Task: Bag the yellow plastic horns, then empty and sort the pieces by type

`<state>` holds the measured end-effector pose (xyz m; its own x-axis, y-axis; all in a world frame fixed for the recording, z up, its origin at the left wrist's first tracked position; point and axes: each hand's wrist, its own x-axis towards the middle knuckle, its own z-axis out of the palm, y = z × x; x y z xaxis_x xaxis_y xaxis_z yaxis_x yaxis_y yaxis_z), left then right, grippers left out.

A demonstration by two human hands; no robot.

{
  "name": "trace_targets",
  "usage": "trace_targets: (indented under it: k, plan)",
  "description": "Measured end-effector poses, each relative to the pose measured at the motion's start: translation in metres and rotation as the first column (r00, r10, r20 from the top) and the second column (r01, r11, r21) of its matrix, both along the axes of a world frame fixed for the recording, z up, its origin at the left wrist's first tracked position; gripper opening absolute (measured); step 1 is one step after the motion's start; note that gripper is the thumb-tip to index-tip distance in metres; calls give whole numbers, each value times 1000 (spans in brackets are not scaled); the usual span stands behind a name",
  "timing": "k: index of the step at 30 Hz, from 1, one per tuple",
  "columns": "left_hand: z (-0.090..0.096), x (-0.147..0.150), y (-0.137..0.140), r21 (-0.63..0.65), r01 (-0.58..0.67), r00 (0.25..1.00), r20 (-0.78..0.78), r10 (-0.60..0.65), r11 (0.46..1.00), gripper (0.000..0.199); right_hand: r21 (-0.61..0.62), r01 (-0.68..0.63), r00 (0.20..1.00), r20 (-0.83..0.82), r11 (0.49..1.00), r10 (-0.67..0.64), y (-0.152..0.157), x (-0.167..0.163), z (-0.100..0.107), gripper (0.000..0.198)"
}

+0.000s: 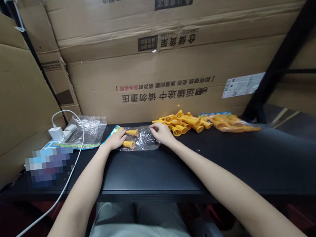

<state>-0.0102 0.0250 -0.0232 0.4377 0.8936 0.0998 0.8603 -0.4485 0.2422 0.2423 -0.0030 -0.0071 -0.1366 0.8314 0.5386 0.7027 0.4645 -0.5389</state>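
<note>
A clear plastic bag (145,140) with a coloured strip at its left end lies flat on the black table, holding two orange trumpet-shaped plastic pieces (129,144). My left hand (116,139) rests on the bag's left part, its fingers stretched out over the coloured strip and the ends of the pieces. At the bag's right end my right hand (161,132) pinches the film between thumb and fingers. Just right of that hand lies a pile of loose orange trumpet-shaped pieces (186,122).
A filled bag of orange pieces (230,123) lies right of the pile. At left are an empty clear bag (90,128), a white charger (56,134) on a power strip and a white cable (74,165). Cardboard (140,70) walls the back; a black post (284,45) stands right.
</note>
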Motion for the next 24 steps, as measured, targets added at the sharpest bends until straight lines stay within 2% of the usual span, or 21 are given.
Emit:
trace_targets:
  k: [2,4,7,13,18,24]
  plan:
    - [2,-7,0,1,-39,999,-10,39,999,57,124,123,989,68,985,-132,2,13,5,26]
    - [6,-14,-1,-14,-92,995,-31,91,996,56,207,243,951,144,948,-275,5,27,7,30]
    - [10,-21,-2,-47,-164,985,-70,160,985,54,242,354,874,258,903,-412,10,48,4,37]
    - [9,-26,2,-36,-204,975,-93,200,978,50,214,411,804,374,886,-463,18,64,-5,43]
    - [4,-18,1,20,-223,975,14,223,975,48,186,406,783,433,894,-446,15,59,-5,48]
    - [7,-7,-5,-29,-199,980,11,200,980,57,209,422,750,467,882,-470,16,53,-5,37]
